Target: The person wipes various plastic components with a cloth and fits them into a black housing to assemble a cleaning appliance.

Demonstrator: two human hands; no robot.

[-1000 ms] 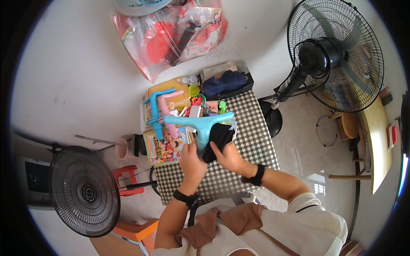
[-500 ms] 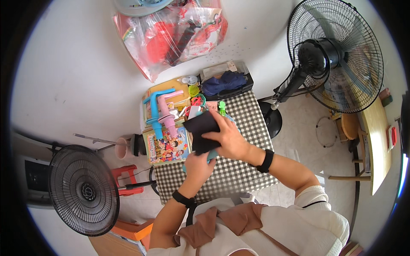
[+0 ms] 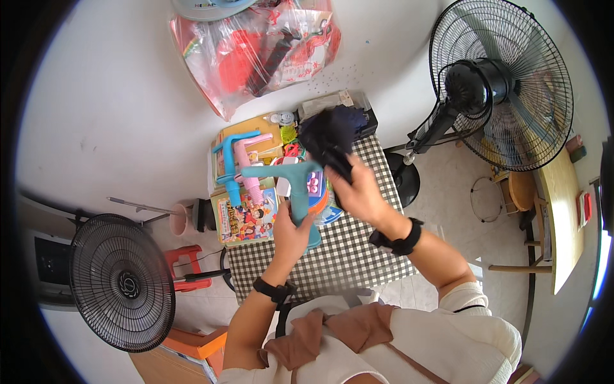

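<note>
Teal tool (image 3: 291,185), a T-shaped plastic piece, stood upright in the left hand (image 3: 289,235), which was wrapped shut around its stem above the checked table (image 3: 358,256). The right hand (image 3: 361,192) was closed on a dark cloth (image 3: 332,137), lifted over the far part of the table, just right of the tool's crossbar. Whether the cloth touched the tool could not be told.

Left of the tool, a blue tool (image 3: 229,160) and a pink tool (image 3: 246,166) lay on a stack of colourful books (image 3: 246,217). A round colourful plate (image 3: 320,198) sat behind the teal stem. A dark box (image 3: 358,109) stood at the far edge, with a red plastic bag (image 3: 256,51) beyond it on the floor. 2 fans were near: a big fan (image 3: 505,83) to the right and a small fan (image 3: 121,281) to the near left.

Risk, as a judgement: the cloth hung loose and could snag the crossbar or sweep small items off the crowded far side. The tool, held only by its stem, could tip and knock the plate or books.
</note>
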